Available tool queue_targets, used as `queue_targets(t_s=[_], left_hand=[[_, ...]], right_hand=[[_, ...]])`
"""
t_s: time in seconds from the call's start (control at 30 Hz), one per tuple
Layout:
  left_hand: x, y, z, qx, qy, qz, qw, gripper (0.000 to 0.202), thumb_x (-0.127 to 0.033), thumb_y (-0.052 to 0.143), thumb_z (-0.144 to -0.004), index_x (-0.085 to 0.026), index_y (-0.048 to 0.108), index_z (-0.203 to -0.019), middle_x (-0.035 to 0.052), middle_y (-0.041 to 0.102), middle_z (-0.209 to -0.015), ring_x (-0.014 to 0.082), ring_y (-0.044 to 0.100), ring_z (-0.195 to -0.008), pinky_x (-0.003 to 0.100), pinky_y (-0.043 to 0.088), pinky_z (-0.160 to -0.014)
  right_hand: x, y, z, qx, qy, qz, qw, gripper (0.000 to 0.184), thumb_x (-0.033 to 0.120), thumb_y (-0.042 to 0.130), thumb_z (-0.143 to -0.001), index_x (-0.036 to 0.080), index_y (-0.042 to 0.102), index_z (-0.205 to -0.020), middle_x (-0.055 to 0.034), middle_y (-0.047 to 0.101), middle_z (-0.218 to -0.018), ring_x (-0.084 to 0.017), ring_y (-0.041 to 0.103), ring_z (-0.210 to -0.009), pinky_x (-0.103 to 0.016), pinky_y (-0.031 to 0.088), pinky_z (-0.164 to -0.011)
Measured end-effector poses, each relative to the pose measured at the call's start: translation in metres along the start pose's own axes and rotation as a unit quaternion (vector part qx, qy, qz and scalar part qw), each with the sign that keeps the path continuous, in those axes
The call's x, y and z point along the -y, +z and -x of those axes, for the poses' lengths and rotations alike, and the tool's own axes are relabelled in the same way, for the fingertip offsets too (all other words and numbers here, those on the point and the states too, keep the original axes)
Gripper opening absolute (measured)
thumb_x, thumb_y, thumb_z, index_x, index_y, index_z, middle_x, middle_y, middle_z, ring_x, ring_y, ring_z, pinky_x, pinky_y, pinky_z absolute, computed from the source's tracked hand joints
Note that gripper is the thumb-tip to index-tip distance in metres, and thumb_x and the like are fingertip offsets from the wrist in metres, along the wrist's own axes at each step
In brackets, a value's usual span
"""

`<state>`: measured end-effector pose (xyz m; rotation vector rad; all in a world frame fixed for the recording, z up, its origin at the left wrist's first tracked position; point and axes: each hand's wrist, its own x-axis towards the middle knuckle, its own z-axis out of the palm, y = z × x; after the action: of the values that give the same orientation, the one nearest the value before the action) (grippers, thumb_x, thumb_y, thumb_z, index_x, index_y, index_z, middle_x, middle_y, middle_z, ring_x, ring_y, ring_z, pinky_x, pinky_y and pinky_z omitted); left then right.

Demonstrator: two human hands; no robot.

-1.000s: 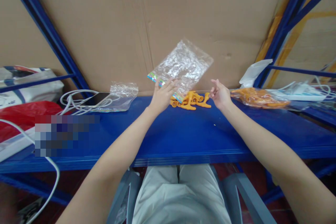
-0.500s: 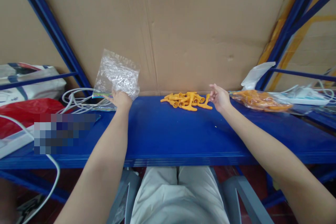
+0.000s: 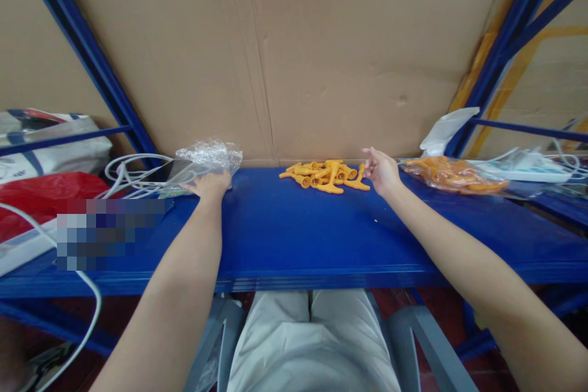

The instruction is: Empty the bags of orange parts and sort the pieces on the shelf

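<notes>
My left hand [image 3: 209,184] rests palm down on clear plastic bags [image 3: 206,158] that lie at the back left of the blue shelf [image 3: 303,239]; its fingers are mostly hidden behind the wrist. A small heap of orange plastic parts [image 3: 325,175] lies loose at the back middle of the shelf. My right hand [image 3: 382,170] hovers just right of that heap, fingers loosely curled and apart, nothing in them.
A bag of more orange parts [image 3: 452,175] lies right of my right hand. White cables [image 3: 131,173] and a red bag [image 3: 41,196] sit at the left. White cables and a power strip [image 3: 528,165] are at far right. Cardboard [image 3: 294,55] backs the shelf.
My left hand carried the clear bag from above the orange heap over to the left and lowered it onto the bags there. The right hand stayed beside the heap.
</notes>
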<state>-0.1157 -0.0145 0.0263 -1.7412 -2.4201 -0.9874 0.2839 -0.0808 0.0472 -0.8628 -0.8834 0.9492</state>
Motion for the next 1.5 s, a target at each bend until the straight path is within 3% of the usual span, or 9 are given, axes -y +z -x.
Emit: queue_targets(t_s=[0.1,0.27,0.43,0.6,0.83,0.97,1.07,1.2,1.5], left_hand=[[-0.006,0.001,0.006,-0.01,-0.082,-0.075,0.994,0.06,-0.048,0.061,-0.081,-0.007,0.067,-0.124,0.0351,0.057,-0.139,0.0547,0.032,-0.145,0.082,0.023,-0.107],[-0.009,0.003,0.004,0.018,-0.088,-0.087,0.992,0.047,-0.025,0.067,-0.073,-0.011,0.07,-0.118,0.0291,0.069,-0.123,0.048,0.056,-0.13,0.074,0.028,-0.11],[-0.009,0.003,0.004,0.035,-0.076,-0.081,0.993,0.045,-0.023,0.07,-0.074,-0.012,0.069,-0.118,0.028,0.068,-0.127,0.0444,0.057,-0.131,0.064,0.032,-0.112],[-0.007,0.003,0.004,0.07,-0.075,-0.073,0.992,0.049,-0.018,0.068,-0.075,-0.01,0.069,-0.124,0.0279,0.064,-0.135,0.0403,0.059,-0.13,0.049,0.045,-0.107],[0.0,0.008,-0.003,0.064,-0.068,-0.049,0.994,0.043,-0.011,0.061,-0.074,-0.011,0.074,-0.115,0.025,0.067,-0.132,0.039,0.061,-0.128,0.05,0.046,-0.11],[-0.002,0.008,0.0,0.037,-0.068,-0.046,0.996,0.043,-0.013,0.058,-0.077,-0.01,0.074,-0.117,0.0226,0.07,-0.127,0.038,0.062,-0.127,0.05,0.046,-0.111],[-0.007,0.007,0.003,0.021,-0.06,-0.056,0.996,0.042,-0.013,0.055,-0.081,-0.01,0.073,-0.119,0.0227,0.069,-0.129,0.037,0.062,-0.128,0.05,0.042,-0.114],[-0.013,0.007,0.005,0.011,-0.034,-0.054,0.998,0.04,-0.018,0.058,-0.082,-0.01,0.074,-0.118,0.0229,0.071,-0.126,0.039,0.063,-0.126,0.051,0.042,-0.114],[-0.019,0.005,0.007,0.0,-0.004,-0.072,0.997,0.042,-0.016,0.053,-0.081,-0.01,0.075,-0.116,0.0206,0.074,-0.12,0.0378,0.063,-0.123,0.052,0.04,-0.114]], right_hand=[[-0.001,0.0,0.0,-0.002,0.0,-0.001,1.0,0.019,0.032,0.066,-0.091,0.02,0.063,-0.078,0.0075,0.05,-0.044,-0.007,0.039,-0.034,-0.02,0.037,-0.038],[-0.002,0.0,-0.001,0.011,-0.003,0.009,1.0,0.021,0.036,0.072,-0.087,0.02,0.063,-0.077,0.0075,0.05,-0.045,-0.007,0.039,-0.034,-0.02,0.037,-0.038],[-0.001,0.002,0.0,-0.002,0.005,0.013,1.0,0.018,0.03,0.068,-0.089,0.019,0.063,-0.076,0.0069,0.05,-0.045,-0.008,0.039,-0.033,-0.021,0.038,-0.038],[0.001,0.005,0.004,-0.008,0.005,0.009,1.0,0.018,0.025,0.067,-0.089,0.019,0.063,-0.073,0.0074,0.049,-0.044,-0.007,0.038,-0.033,-0.02,0.036,-0.037],[0.008,-0.001,-0.003,-0.119,0.059,-0.05,0.99,0.024,0.009,0.045,-0.093,0.019,0.057,-0.075,0.0085,0.046,-0.046,-0.006,0.033,-0.033,-0.018,0.032,-0.036],[0.01,-0.024,-0.02,-0.228,0.088,-0.103,0.964,0.024,0.01,0.04,-0.095,0.022,0.042,-0.075,0.0099,0.046,-0.053,-0.006,0.032,-0.035,-0.016,0.03,-0.037],[0.01,-0.045,-0.034,-0.292,0.1,-0.135,0.941,0.026,0.019,0.032,-0.102,0.023,0.035,-0.076,0.0093,0.047,-0.058,-0.006,0.036,-0.038,-0.015,0.031,-0.039],[0.007,-0.064,-0.044,-0.312,0.114,-0.153,0.931,0.031,0.031,0.025,-0.106,0.024,0.035,-0.078,0.0073,0.049,-0.064,-0.007,0.041,-0.043,-0.016,0.034,-0.04],[0.005,-0.082,-0.046,-0.326,0.109,-0.147,0.928,0.052,0.048,0.008,-0.106,0.024,0.048,-0.084,0.0025,0.053,-0.074,-0.01,0.045,-0.05,-0.02,0.042,-0.044]])
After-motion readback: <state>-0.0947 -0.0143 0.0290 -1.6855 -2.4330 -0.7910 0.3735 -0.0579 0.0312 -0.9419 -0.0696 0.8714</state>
